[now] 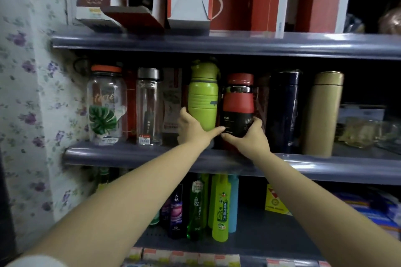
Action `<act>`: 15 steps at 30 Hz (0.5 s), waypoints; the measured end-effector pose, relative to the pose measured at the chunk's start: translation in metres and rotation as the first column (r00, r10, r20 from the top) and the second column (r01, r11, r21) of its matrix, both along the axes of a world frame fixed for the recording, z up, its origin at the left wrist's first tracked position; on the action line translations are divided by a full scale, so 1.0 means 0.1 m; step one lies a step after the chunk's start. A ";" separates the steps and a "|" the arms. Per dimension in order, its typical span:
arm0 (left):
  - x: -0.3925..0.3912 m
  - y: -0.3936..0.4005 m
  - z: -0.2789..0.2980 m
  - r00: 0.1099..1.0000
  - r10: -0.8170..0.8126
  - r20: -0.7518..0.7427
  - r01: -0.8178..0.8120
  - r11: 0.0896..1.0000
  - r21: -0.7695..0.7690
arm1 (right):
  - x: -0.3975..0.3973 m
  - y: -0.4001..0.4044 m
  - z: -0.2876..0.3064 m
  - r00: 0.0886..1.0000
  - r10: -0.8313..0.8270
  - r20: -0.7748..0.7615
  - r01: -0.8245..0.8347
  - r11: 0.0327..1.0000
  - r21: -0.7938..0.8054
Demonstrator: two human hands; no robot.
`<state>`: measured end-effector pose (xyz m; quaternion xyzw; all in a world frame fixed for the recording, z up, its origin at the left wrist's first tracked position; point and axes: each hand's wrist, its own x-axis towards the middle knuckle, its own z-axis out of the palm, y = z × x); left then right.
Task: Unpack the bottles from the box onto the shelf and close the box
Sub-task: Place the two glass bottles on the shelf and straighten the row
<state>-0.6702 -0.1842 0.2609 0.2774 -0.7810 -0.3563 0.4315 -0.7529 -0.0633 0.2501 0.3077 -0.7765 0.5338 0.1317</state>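
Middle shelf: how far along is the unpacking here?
Done: the middle shelf already carries a row of bottles. In hand: the left hand holds the green bottle near its base, and the right hand grips the red-and-black bottle. Left: an opened red box on the upper shelf is not yet closed.

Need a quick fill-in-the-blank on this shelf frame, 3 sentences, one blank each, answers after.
1. The left hand grips the base of the ____ bottle.
2. The right hand grips the red and ____ bottle.
3. Both bottles are on the ____ shelf, between a clear bottle and a navy flask.

Answers: green; black; middle
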 end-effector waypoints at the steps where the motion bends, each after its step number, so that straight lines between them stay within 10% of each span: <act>1: -0.02 -0.04 -0.01 1.000 0.013 -0.024 -0.013 1.000 -0.018 | 0.00 0.01 0.00 1.000 0.003 -0.008 -0.003 1.000 -0.001; 15: 0.24 -0.53 -0.01 0.935 -0.354 -0.009 0.354 0.935 -0.008 | 0.04 0.06 0.09 1.000 0.008 0.018 -0.009 0.999 0.046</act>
